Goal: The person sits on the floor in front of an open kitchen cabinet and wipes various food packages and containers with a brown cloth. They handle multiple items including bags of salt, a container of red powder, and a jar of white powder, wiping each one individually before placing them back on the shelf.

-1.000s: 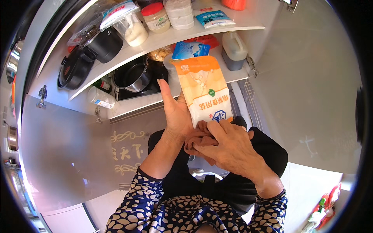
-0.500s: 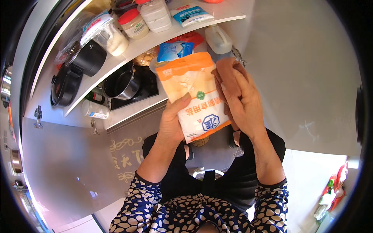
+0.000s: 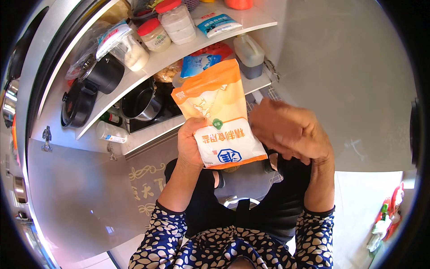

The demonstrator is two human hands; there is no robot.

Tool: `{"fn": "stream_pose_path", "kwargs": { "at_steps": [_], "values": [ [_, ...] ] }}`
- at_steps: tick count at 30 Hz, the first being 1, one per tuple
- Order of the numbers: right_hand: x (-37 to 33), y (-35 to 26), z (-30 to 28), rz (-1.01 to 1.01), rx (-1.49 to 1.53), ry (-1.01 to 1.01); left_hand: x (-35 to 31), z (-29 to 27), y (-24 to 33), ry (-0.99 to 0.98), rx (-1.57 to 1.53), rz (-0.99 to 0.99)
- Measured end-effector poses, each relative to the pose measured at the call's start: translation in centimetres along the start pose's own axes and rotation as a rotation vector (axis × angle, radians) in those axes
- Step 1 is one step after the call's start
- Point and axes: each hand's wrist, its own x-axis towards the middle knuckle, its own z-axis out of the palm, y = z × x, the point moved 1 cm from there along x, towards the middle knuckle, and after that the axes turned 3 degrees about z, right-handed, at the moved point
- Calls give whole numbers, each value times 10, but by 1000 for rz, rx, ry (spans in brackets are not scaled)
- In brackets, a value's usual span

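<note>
An orange and white bag of salt (image 3: 226, 105) is held up in front of me, its print upside down to me. My left hand (image 3: 190, 142) grips the bag at its left edge, with the thumb on the front. Just right of the bag, apart from it, my right hand (image 3: 311, 132) is closed around a brown cloth (image 3: 273, 117). Motion smears the cloth and the fingers somewhat. Behind the bag, a blue packet (image 3: 197, 65) lies on the lower shelf, and a translucent jug (image 3: 249, 54) of liquid stands to its right.
Red-lidded jars (image 3: 154, 36) and a blue and white packet (image 3: 218, 23) sit on the upper shelf (image 3: 197, 45), near black pots (image 3: 107, 74). Below stands a steel pot (image 3: 142, 104). Cabinet doors stand open on the left (image 3: 85, 193) and right (image 3: 349, 89).
My right hand with the cloth has come away from the bag's right edge, moving right and down. The bag has shifted slightly left, still in my left hand.
</note>
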Motion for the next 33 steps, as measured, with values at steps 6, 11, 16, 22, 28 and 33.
{"fn": "stream_pose_path", "kwargs": {
  "at_steps": [6,11,16,22,28,33],
  "values": [
    [14,-4,20,22,76,142,5,2,-12,-21,-97,-4],
    [16,6,27,-330,-450,216,7,-1,-8,82,22,108],
    [14,18,50,-283,-847,457,16,-1,-5,125,-12,264],
    [14,46,91,-467,-875,493,21,-5,-2,110,-99,262],
    [-3,32,110,-650,-878,217,18,-9,3,153,-67,214],
    [5,26,92,-506,-809,261,17,-3,2,159,-97,173]
  ]
}}
